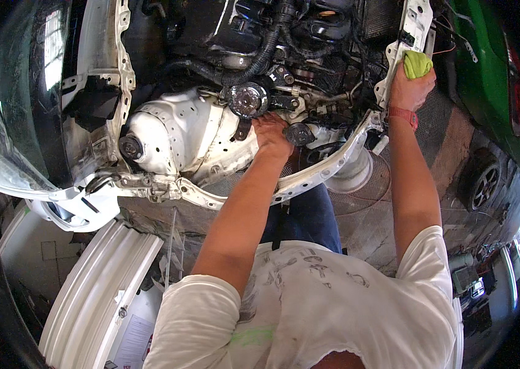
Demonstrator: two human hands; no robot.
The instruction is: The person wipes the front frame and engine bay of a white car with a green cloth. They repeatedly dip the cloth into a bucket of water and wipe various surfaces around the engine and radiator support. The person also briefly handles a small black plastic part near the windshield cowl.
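Observation:
My right hand (412,92), with a red band on its wrist, is closed around a bunched yellow-green cloth (418,64). It sits against the white metal body rail (408,37) at the right side of the engine bay. Reaching down into the bay, my left hand (272,136) lies with its fingers stretched out at the edge of the white inner body panel (223,138). Just above its fingertips is a round dark metal part (247,100). A black round part (300,133) is close to its right side. The left fingertips are partly lost among the dark parts.
A white curved front crossmember (327,172) runs between my body and the engine (272,37). On the right stand a green car body (487,61) and a wheel (481,178). White panels (97,289) lie at the lower left. A windscreen (14,111) is at the far left.

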